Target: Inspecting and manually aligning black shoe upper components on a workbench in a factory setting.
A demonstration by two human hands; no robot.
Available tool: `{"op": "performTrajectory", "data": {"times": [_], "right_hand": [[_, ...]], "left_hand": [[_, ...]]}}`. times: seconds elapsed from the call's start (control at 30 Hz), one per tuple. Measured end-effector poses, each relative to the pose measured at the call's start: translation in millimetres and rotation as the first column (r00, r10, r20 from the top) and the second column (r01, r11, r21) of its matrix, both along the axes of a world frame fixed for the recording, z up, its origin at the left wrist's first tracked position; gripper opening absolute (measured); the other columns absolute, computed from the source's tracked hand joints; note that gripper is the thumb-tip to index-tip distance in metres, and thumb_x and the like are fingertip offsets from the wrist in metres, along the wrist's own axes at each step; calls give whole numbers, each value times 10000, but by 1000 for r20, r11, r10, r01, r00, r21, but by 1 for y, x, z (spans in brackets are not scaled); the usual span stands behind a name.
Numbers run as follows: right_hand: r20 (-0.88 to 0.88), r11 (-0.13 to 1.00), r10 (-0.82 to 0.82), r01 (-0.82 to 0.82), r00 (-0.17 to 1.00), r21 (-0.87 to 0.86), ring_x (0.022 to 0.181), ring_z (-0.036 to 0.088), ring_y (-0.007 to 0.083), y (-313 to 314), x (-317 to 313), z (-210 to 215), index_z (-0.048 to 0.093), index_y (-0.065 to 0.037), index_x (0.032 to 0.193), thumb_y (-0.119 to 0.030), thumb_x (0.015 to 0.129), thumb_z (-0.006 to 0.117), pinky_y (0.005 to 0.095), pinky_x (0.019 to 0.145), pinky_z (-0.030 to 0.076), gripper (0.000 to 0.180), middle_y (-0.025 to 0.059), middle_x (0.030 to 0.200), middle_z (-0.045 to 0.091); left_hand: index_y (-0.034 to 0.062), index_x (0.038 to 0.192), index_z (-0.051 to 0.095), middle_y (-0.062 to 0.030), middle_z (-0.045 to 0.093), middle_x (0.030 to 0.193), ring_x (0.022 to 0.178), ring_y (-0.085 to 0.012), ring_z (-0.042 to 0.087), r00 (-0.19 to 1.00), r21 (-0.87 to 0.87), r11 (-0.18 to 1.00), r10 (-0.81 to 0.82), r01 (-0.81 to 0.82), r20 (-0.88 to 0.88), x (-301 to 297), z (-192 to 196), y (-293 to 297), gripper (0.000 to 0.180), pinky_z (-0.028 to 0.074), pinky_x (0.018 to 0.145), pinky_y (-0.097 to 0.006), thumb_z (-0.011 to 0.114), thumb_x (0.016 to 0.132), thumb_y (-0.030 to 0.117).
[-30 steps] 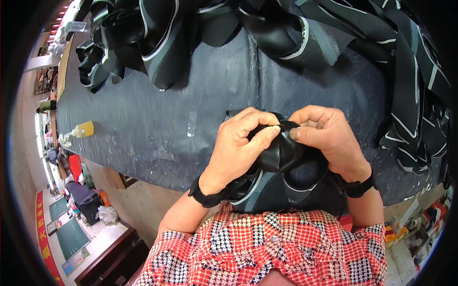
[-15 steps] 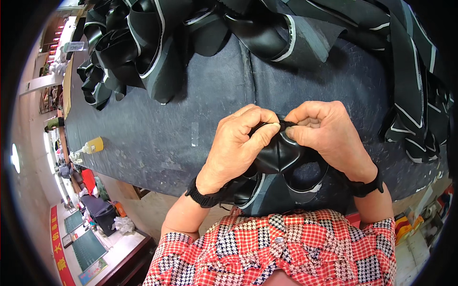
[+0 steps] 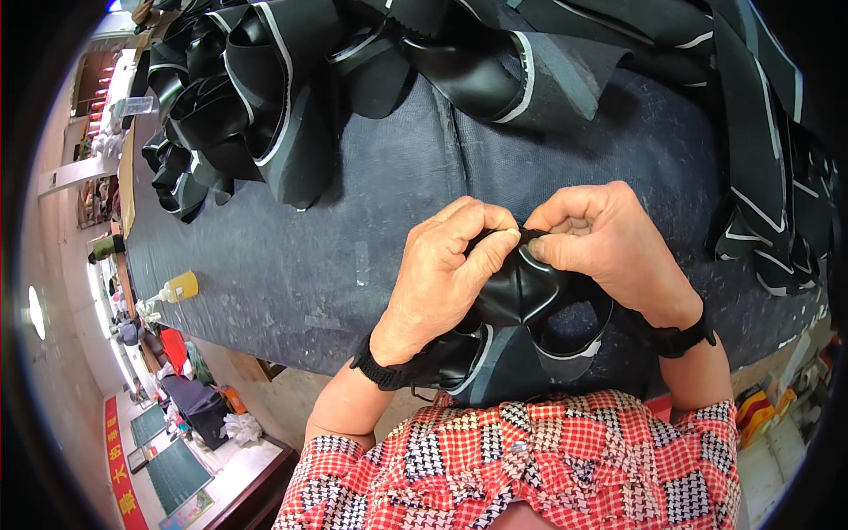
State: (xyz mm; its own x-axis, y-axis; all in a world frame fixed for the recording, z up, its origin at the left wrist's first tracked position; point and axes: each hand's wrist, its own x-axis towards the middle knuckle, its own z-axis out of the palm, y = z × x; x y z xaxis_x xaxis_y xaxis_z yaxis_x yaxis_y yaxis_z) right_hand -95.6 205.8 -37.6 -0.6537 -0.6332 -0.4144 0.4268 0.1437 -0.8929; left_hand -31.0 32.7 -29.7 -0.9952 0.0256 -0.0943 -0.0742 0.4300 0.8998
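Note:
A glossy black sheet piece (image 3: 523, 296) with pale edge lines lies bunched at the table's near edge, in front of my body. Between thumb and fingers, my left hand (image 3: 455, 261) pinches its upper edge. Close beside it, my right hand (image 3: 601, 247) grips the same edge with the thumb on top. The fingertips of both hands nearly meet, and a seam-like fold runs down from between them. Below, the piece curls into a loop on the right and a grey-striped flap (image 3: 502, 362) on the left. Black bands circle both wrists.
Heaps of similar black pieces (image 3: 291, 97) cover the table's far left and far middle, and more strips (image 3: 760, 177) hang along the right. A yellow glue-like bottle (image 3: 181, 287) lies at the left edge of the dark table (image 3: 291, 256). Another bench (image 3: 225, 464) stands lower left.
Both hands keep their pinch on the black piece with hardly any movement. The whole view has shifted slightly, so the surroundings at left appear a little further right.

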Motion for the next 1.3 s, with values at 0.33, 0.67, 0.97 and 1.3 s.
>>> {"op": "performTrajectory", "data": {"times": [0.33, 0.67, 0.97, 1.3], "right_hand": [[-24, 1000, -7, 7, 1000, 11, 591, 494, 29, 3, -1, 1, 621, 72, 828, -1, 719, 610, 179, 520, 397, 131, 1, 649, 572], [-8, 999, -24, 25, 1000, 29, 596, 509, 20, 4, 0, 13, 627, 53, 806, 16, 730, 627, 170, 514, 405, 84, -10, 644, 575], [-536, 983, -123, 179, 835, 52, 520, 519, 33, 3, 8, 25, 625, -5, 720, 23, 677, 635, 184, 460, 386, 52, 12, 586, 579], [-472, 985, -136, 170, 871, 31, 546, 521, 17, 4, 7, 31, 629, 3, 724, 30, 681, 645, 173, 475, 390, 53, 8, 613, 589]], "left_hand": [[-2, 819, 592, 0, 522, 726, 670, -70, 471, 990, 91, 994, 49, -61, 133, -3, 2, 5, 93, 376, 610, -205, 601, 816, 90], [13, 831, 595, -77, 560, 715, 626, -187, 557, 1000, 3, 1000, -14, 14, -28, -3, 5, 4, 69, 433, 564, -283, 597, 780, 59], [11, 854, 592, -62, 604, 758, 671, -139, 596, 977, -117, 991, 35, -60, -209, 3, 25, 17, 147, 455, 600, -230, 676, 737, 42], [8, 1041, 485, -41, 612, 843, 729, -68, 574, 992, 173, 977, 113, -120, 52, -1, 36, 7, 368, 454, 666, -196, 689, 735, 4]]}}
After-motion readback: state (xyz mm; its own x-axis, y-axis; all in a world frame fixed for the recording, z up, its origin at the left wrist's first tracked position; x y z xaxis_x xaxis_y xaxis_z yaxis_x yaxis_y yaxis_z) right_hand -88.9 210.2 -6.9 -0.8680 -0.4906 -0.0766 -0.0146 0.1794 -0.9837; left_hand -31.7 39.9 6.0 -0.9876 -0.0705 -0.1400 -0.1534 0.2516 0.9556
